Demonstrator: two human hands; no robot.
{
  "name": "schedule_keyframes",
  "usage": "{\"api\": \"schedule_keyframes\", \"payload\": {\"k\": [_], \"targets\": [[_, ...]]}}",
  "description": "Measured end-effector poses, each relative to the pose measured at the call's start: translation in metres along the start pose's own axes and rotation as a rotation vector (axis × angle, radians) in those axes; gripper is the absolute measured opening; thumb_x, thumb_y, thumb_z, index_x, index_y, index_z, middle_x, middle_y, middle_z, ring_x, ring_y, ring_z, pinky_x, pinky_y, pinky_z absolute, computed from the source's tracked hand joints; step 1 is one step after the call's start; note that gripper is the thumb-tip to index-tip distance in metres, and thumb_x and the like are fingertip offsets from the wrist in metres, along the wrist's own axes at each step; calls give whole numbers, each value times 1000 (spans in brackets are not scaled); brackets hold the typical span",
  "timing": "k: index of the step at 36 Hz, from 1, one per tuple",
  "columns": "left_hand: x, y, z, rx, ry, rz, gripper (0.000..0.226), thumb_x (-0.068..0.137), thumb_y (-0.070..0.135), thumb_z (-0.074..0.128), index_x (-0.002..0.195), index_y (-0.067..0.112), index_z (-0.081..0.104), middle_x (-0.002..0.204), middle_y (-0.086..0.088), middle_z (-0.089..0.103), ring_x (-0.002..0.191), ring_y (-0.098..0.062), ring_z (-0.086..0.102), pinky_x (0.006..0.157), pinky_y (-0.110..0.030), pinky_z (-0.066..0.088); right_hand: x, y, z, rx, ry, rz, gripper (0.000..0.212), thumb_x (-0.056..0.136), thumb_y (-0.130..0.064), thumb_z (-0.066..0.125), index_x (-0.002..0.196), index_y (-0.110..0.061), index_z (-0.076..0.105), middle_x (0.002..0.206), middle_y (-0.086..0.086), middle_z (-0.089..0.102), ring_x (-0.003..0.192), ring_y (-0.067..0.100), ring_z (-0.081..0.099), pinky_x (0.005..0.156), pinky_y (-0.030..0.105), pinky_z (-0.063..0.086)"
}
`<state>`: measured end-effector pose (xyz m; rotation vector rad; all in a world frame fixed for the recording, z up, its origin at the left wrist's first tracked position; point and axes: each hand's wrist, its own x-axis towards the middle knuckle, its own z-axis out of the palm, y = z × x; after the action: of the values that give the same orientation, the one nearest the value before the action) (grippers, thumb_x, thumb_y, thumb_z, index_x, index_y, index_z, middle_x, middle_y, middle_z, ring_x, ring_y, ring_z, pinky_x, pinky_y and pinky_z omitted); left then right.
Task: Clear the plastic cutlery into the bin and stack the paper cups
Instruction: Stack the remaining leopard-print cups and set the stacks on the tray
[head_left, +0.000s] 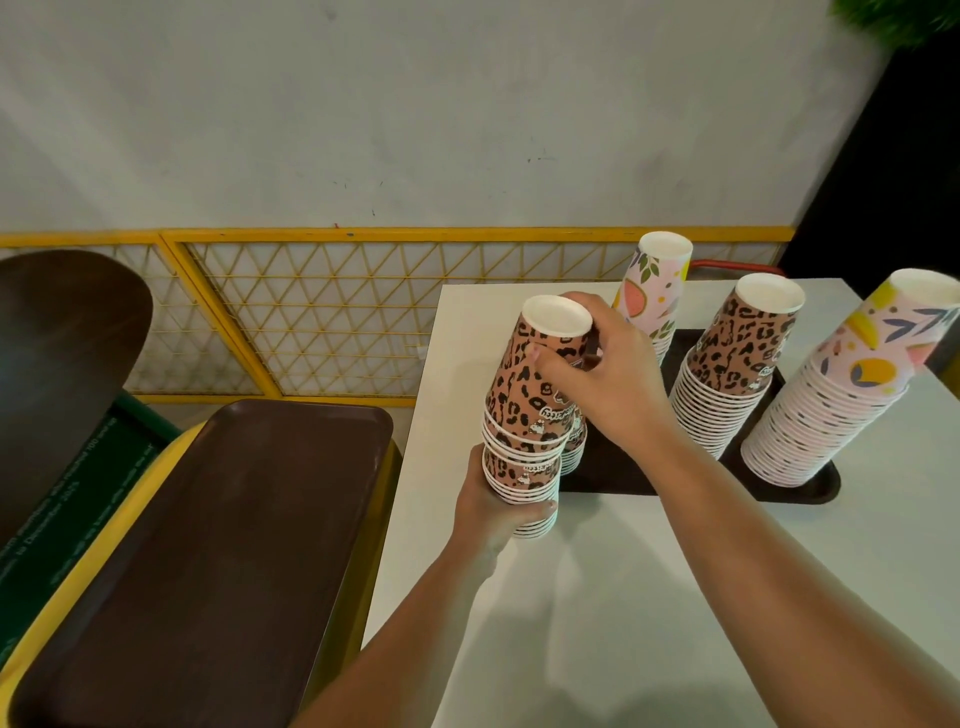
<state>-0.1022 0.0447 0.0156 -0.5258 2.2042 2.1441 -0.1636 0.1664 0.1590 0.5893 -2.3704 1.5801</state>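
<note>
A white table (597, 597) carries a dark tray (800, 486) of upturned cup stacks. Print on the cups is too small to read. The left hand (501, 506) grips the leopard stack (524, 415) low at the table's left edge; the right hand (608, 374) pinches its top cup.

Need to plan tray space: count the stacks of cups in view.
4, possibly more: leopard stack held in both hands, with maybe a short one hidden behind it; on the tray, floral stack at back, leopard stack in the middle, floral stack right.
</note>
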Motion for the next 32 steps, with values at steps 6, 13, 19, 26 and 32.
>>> {"api": "schedule_keyframes", "payload": {"k": [6, 13, 19, 26, 32], "targets": [[-2, 0, -1, -1, 18, -34, 89, 39, 15, 86, 118, 29, 48, 112, 8, 64, 106, -15, 60, 80, -27, 50, 9, 3, -9, 105, 102, 106, 34, 79, -25, 68, 112, -21, 57, 93, -11, 64, 87, -3, 60, 73, 13, 48], [-2, -2, -5, 7, 45, -44, 87, 45, 6, 89, 116, 30, 47, 110, 7, 64, 104, -14, 60, 76, -23, 49, 25, 13, -23, 402, 292, 275, 38, 75, -33, 62, 107, -11, 62, 95, 5, 70, 89, 20, 69, 81, 45, 56], [1, -6, -9, -12, 77, -50, 85, 52, -4, 88, 120, 25, 47, 111, 6, 64, 104, -15, 61, 75, -20, 48, 36, 23, -30, 327, 529, 249, 38, 72, -40, 63, 101, -15, 63, 93, 2, 68, 91, 17, 65, 85, 41, 54], [6, -5, -12, -4, 91, -32, 91, 44, 5, 91, 123, 23, 47, 113, 4, 64, 106, -17, 61, 88, -34, 53, 34, 45, -7, -38, 496, 78, 47, 79, -27, 69, 120, -11, 54, 110, -1, 58, 96, 6, 51, 74, -4, 33], [10, -4, -12, -16, 86, -15, 85, 52, -5, 88, 121, 24, 48, 112, 4, 64, 107, -18, 61, 88, -34, 52, 23, 67, 10, -128, 362, 102, 58, 75, -27, 74, 125, -9, 51, 108, -5, 56, 100, 0, 47, 83, 12, 39]]}}
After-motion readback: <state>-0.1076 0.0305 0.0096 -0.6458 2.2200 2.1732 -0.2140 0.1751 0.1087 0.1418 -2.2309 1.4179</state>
